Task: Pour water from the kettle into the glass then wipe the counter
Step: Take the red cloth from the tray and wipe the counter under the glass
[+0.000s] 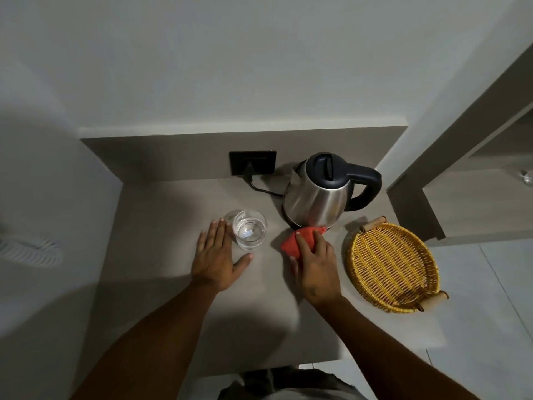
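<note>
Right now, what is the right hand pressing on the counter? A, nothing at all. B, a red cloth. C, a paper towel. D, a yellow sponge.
B: the right hand lies on a red cloth on the counter, just in front of the kettle.

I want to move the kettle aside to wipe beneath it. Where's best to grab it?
Take the kettle by its black loop handle, coming from the right. The handle juts out rightward, clear of the steel body, and the right hand is already nearest.
</note>
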A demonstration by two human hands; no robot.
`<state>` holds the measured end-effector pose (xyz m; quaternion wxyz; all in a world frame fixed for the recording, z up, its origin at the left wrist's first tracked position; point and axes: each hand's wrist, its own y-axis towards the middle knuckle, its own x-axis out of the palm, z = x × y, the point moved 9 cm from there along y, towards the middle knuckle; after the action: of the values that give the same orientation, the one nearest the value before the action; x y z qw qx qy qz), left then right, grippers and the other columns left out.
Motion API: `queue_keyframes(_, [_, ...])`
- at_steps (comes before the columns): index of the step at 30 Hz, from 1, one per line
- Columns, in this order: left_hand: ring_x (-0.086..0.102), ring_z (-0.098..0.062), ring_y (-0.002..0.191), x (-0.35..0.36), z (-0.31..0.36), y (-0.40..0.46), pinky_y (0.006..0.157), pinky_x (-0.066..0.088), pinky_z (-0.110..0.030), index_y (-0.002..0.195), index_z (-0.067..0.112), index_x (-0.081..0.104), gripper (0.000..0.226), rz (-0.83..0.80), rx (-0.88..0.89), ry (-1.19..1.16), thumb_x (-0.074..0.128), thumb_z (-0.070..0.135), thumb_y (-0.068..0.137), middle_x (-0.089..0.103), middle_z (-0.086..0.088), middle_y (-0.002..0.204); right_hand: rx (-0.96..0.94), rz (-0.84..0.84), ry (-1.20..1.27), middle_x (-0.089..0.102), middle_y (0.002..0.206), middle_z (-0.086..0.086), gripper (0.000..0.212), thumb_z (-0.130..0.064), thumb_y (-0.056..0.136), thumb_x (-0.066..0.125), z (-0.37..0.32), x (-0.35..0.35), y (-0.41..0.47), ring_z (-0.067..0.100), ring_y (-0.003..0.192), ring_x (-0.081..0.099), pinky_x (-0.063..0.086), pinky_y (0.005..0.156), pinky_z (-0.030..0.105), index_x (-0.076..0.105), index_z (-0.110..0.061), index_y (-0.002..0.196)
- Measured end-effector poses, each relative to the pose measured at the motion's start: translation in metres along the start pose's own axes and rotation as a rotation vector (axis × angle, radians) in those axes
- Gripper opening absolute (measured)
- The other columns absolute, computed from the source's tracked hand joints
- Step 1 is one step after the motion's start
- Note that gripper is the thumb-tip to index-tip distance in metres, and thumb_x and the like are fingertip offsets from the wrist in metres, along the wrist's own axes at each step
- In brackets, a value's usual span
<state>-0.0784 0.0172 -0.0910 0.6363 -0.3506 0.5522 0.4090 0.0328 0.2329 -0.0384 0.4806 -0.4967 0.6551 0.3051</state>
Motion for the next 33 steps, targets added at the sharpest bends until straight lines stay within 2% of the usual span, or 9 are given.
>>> queue_keyframes(5, [0.013,-0.027,0.152,0.002,-0.002,0.001,0.123,0.014,-0.047,0.155,0.006,0.016,0.105,-0.025,-0.016,-0.028,0.026,0.084,0.084,0.025,-0.012,0.163,0.007,-0.064,-0.073,0.033,0.155,0.020,0.066,-0.061,0.095,0.036,0.001,0.026,0.005,0.041,0.132,0.038,0.039,0.106,0.054,0.033,-0.025,0.150])
queue_keyframes(7, [0.011,-0.024,0.153,-0.001,-0.002,0.003,0.124,0.012,-0.045,0.155,0.010,0.017,0.110,-0.027,-0.038,-0.123,0.041,0.084,0.078,0.024,-0.009,0.164,0.011,-0.067,-0.072,0.033,0.155,0.020,0.068,-0.065,0.095,0.031,0.004,0.030,0.005,0.042,0.133,0.038,0.039,0.107,0.054,0.031,-0.026,0.151])
queue_keyframes(11, [0.038,0.002,0.132,-0.040,0.008,0.016,0.110,0.028,-0.015,0.140,0.031,0.038,0.105,0.096,-0.024,-0.620,0.084,0.064,0.052,0.046,0.014,0.141,-0.011,-0.051,-0.061,0.034,0.155,0.021,0.068,-0.066,0.096,0.031,0.004,0.033,0.003,0.043,0.134,0.038,0.038,0.108,0.056,0.033,-0.025,0.151])
queue_keyframes(14, [0.055,0.000,0.111,-0.051,0.018,0.025,0.093,0.039,-0.004,0.126,0.024,0.053,0.092,0.146,-0.066,-0.781,0.096,0.048,0.048,0.061,0.009,0.122,-0.016,-0.034,-0.059,0.034,0.155,0.021,0.068,-0.065,0.097,0.032,0.002,0.035,0.002,0.042,0.133,0.038,0.039,0.107,0.057,0.034,-0.024,0.151])
queue_keyframes(17, [0.063,-0.009,0.106,-0.045,0.020,0.029,0.089,0.048,-0.009,0.125,0.021,0.057,0.087,0.106,-0.170,-0.882,0.099,0.034,0.050,0.066,0.007,0.115,-0.037,-0.040,-0.063,0.035,0.154,0.021,0.067,-0.064,0.097,0.033,0.000,0.036,0.004,0.042,0.133,0.038,0.040,0.107,0.057,0.035,-0.023,0.151])
queue_keyframes(20, [0.066,-0.013,0.106,-0.049,0.017,0.028,0.092,0.057,-0.028,0.124,0.021,0.059,0.085,0.109,-0.184,-0.917,0.100,0.030,0.049,0.069,0.005,0.115,-0.125,-0.084,-0.084,0.037,0.154,0.020,0.066,-0.065,0.097,0.033,-0.012,0.046,0.001,0.043,0.133,0.038,0.039,0.106,0.057,0.036,-0.025,0.149])
queue_keyframes(26, [0.068,-0.011,0.106,-0.077,-0.013,0.024,0.090,0.059,-0.041,0.120,0.028,0.060,0.080,0.213,-0.199,-0.939,0.097,0.042,0.050,0.071,0.008,0.113,-0.351,-0.223,-0.083,0.026,0.160,0.017,0.068,-0.066,0.095,0.032,-0.075,0.074,0.022,0.041,0.135,0.034,0.032,0.111,0.056,0.026,-0.031,0.153])
queue_keyframes(30, [0.067,-0.005,0.105,-0.095,-0.032,0.021,0.090,0.058,-0.034,0.120,0.035,0.058,0.080,0.237,-0.205,-0.883,0.095,0.049,0.050,0.071,0.014,0.111,-0.389,-0.178,-0.059,0.024,0.161,0.019,0.059,-0.057,0.095,0.039,-0.116,0.075,0.060,0.039,0.133,0.035,0.035,0.108,0.052,0.045,-0.024,0.144])
queue_keyframes(33, [0.067,0.000,0.103,-0.105,-0.038,0.018,0.087,0.057,-0.024,0.119,0.037,0.058,0.079,0.279,-0.182,-0.799,0.093,0.054,0.050,0.070,0.018,0.110,-0.330,-0.153,-0.070,0.025,0.159,0.022,0.058,-0.055,0.096,0.037,-0.112,0.067,0.077,0.041,0.128,0.039,0.037,0.106,0.052,0.042,-0.025,0.146])
